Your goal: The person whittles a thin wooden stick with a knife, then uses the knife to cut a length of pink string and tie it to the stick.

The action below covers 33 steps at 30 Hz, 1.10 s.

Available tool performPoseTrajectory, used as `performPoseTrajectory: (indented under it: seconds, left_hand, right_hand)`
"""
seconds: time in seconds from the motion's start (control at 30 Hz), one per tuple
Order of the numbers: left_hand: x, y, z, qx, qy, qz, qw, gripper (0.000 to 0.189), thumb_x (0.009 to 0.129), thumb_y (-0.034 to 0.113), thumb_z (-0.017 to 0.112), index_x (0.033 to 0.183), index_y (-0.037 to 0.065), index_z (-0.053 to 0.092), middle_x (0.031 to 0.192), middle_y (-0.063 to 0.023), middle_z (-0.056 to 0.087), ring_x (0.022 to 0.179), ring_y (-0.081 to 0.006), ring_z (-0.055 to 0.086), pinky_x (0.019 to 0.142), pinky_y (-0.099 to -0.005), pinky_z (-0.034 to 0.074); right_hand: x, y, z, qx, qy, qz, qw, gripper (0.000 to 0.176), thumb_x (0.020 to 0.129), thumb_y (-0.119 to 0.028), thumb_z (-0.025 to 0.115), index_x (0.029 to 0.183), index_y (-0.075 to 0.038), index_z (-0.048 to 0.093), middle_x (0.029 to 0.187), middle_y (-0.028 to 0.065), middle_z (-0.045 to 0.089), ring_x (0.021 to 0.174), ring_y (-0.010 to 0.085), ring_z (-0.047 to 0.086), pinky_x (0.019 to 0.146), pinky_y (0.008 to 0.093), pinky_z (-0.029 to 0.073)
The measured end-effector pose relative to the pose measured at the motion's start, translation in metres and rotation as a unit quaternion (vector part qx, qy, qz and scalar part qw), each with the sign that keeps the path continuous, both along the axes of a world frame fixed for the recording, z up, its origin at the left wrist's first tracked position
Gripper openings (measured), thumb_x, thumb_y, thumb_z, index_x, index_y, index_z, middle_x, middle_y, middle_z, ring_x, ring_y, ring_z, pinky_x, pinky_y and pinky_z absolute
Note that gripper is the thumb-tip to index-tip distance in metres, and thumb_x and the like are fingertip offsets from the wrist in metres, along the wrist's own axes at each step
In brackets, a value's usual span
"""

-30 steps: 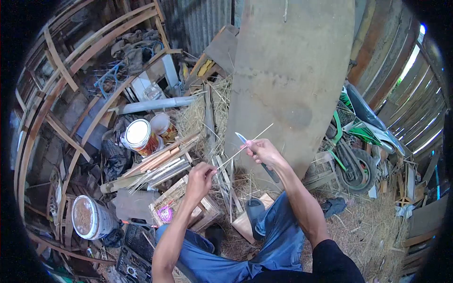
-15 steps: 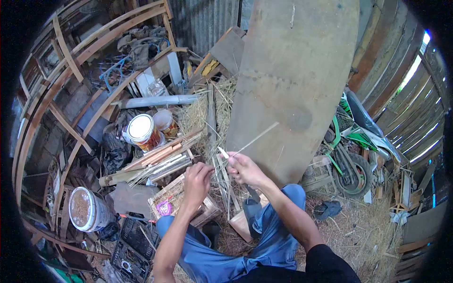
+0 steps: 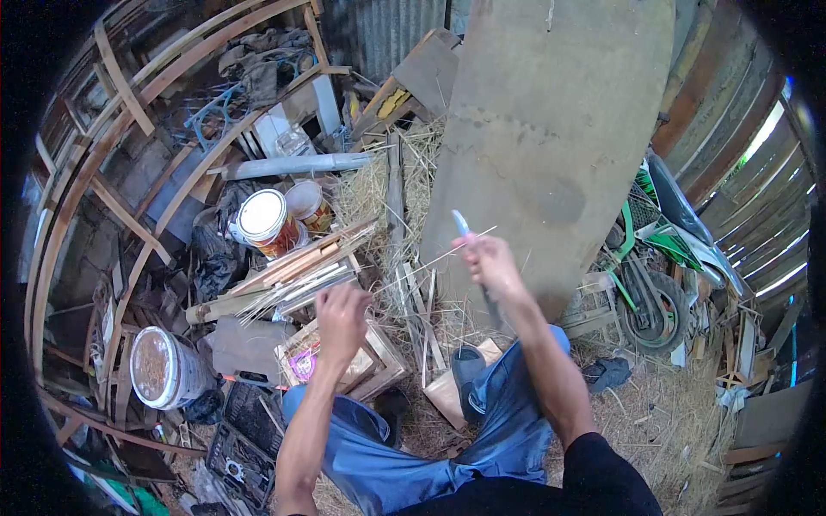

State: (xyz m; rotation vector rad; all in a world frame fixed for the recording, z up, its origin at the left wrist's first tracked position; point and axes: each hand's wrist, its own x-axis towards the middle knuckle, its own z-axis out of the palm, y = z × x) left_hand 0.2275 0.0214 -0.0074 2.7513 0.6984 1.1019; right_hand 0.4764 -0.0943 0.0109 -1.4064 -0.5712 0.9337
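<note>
My right hand [image 3: 490, 265] is closed around a knife [image 3: 461, 224], its bright blade pointing up and away from me and a dark handle showing below the fist. A thin bamboo strip [image 3: 440, 256] runs slantwise past the blade, between my two hands. Over the wooden crate, my left hand [image 3: 342, 316] is closed with fingers pinched at the strip's lower left end; the exact grip is blurred. Below it, a small pink object [image 3: 303, 365] lies by the wooden crate [image 3: 383, 361].
A bundle of wood and bamboo strips [image 3: 301, 271] lies left of centre, near paint buckets [image 3: 262, 215]. A white bucket [image 3: 163, 368] and an open tool case [image 3: 237, 456] are at left. A large board [image 3: 551, 129] leans ahead; a motorbike wheel [image 3: 658, 314] is at right.
My right hand has moved up and to the right with the knife, away from my left hand. My left hand has shifted slightly left, and the gap between them has widened.
</note>
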Motion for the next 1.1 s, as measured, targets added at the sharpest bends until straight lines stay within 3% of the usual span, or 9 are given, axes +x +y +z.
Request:
performPoseTrajectory:
  seconds: [0.2, 0.33, 0.4, 0.5, 0.6, 0.73, 0.83, 0.9, 1.1]
  left_hand:
    - [0.016, 0.001, 0.002, 0.035, 0.006, -0.004, 0.999, 0.009, 0.075, 0.006, 0.068, 0.081, 0.009, 0.062, 0.072, -0.0044, 0.056, 0.075, -0.0238, 0.056, 0.078, -0.0378, 0.037]
    - [0.028, -0.008, 0.006, -0.003, 0.009, -0.057, 0.998, 0.008, 0.077, 0.007, 0.067, 0.083, 0.009, 0.062, 0.076, -0.0044, 0.055, 0.079, -0.0232, 0.056, 0.078, -0.0384, 0.036]
    - [0.029, -0.008, 0.008, -0.021, -0.010, -0.060, 0.998, 0.008, 0.076, 0.006, 0.068, 0.082, 0.009, 0.063, 0.075, -0.0039, 0.056, 0.077, -0.0230, 0.057, 0.077, -0.0383, 0.037]
    - [0.016, 0.003, 0.006, -0.015, -0.001, -0.043, 0.999, 0.010, 0.074, 0.005, 0.069, 0.081, 0.010, 0.065, 0.072, -0.0040, 0.057, 0.073, -0.0225, 0.056, 0.078, -0.0373, 0.037]
    - [0.008, 0.009, 0.005, -0.016, 0.009, -0.026, 0.999, 0.010, 0.071, 0.005, 0.071, 0.078, 0.010, 0.066, 0.069, -0.0041, 0.056, 0.069, -0.0226, 0.055, 0.077, -0.0363, 0.038]
    - [0.010, 0.010, 0.005, -0.020, 0.020, -0.045, 0.999, 0.009, 0.072, 0.004, 0.070, 0.079, 0.009, 0.066, 0.069, -0.0048, 0.055, 0.071, -0.0235, 0.056, 0.078, -0.0362, 0.038]
    - [0.004, 0.015, 0.004, -0.007, 0.025, -0.031, 0.999, 0.005, 0.076, 0.005, 0.067, 0.077, 0.008, 0.063, 0.074, -0.0048, 0.058, 0.075, -0.0234, 0.057, 0.080, -0.0382, 0.038]
    - [-0.017, 0.033, 0.008, -0.017, 0.025, 0.049, 0.998, 0.005, 0.076, 0.006, 0.067, 0.077, 0.008, 0.063, 0.074, -0.0050, 0.058, 0.074, -0.0241, 0.057, 0.079, -0.0378, 0.037]
    - [-0.010, 0.029, 0.013, -0.014, 0.026, 0.037, 0.999, 0.007, 0.074, 0.007, 0.069, 0.079, 0.007, 0.064, 0.072, -0.0058, 0.056, 0.075, -0.0251, 0.056, 0.080, -0.0366, 0.037]
  right_hand:
    - [0.026, -0.008, 0.001, 0.035, -0.002, 0.003, 0.999, 0.037, 0.098, -0.036, 0.047, 0.109, -0.001, 0.057, 0.065, -0.0082, 0.037, 0.047, -0.0003, 0.026, 0.040, 0.0169, 0.021]
    - [-0.020, -0.001, 0.002, 0.037, 0.077, 0.171, 0.982, 0.036, 0.100, -0.032, 0.044, 0.114, -0.001, 0.056, 0.066, -0.0079, 0.039, 0.048, 0.0011, 0.029, 0.041, 0.0171, 0.024]
    - [-0.021, 0.003, -0.004, 0.049, 0.130, 0.170, 0.976, 0.035, 0.100, -0.032, 0.043, 0.112, -0.002, 0.057, 0.066, -0.0079, 0.040, 0.047, 0.0012, 0.029, 0.040, 0.0171, 0.024]
    - [0.000, 0.000, -0.004, 0.014, 0.014, 0.042, 0.999, 0.035, 0.099, -0.031, 0.045, 0.103, 0.000, 0.059, 0.063, -0.0074, 0.038, 0.047, 0.0013, 0.030, 0.039, 0.0175, 0.023]
    - [0.024, -0.007, -0.013, 0.042, 0.097, 0.025, 0.994, 0.035, 0.098, -0.032, 0.047, 0.101, 0.001, 0.059, 0.062, -0.0071, 0.038, 0.046, 0.0014, 0.031, 0.039, 0.0179, 0.024]
    - [0.035, -0.008, -0.020, 0.033, 0.093, -0.006, 0.995, 0.039, 0.098, -0.036, 0.047, 0.101, 0.001, 0.059, 0.061, -0.0069, 0.038, 0.045, 0.0015, 0.031, 0.039, 0.0185, 0.024]
    - [0.060, -0.016, -0.032, 0.048, 0.034, -0.090, 0.994, 0.039, 0.099, -0.035, 0.045, 0.101, 0.001, 0.058, 0.061, -0.0075, 0.039, 0.044, 0.0014, 0.031, 0.038, 0.0190, 0.024]
    - [0.085, -0.026, -0.020, 0.084, 0.051, -0.231, 0.968, 0.038, 0.100, -0.034, 0.043, 0.101, 0.002, 0.058, 0.061, -0.0080, 0.039, 0.044, 0.0012, 0.031, 0.038, 0.0194, 0.025]
    - [0.038, -0.015, -0.004, 0.047, -0.037, -0.114, 0.992, 0.031, 0.096, -0.032, 0.053, 0.104, -0.003, 0.059, 0.063, -0.0073, 0.046, 0.045, 0.0007, 0.035, 0.040, 0.0186, 0.029]
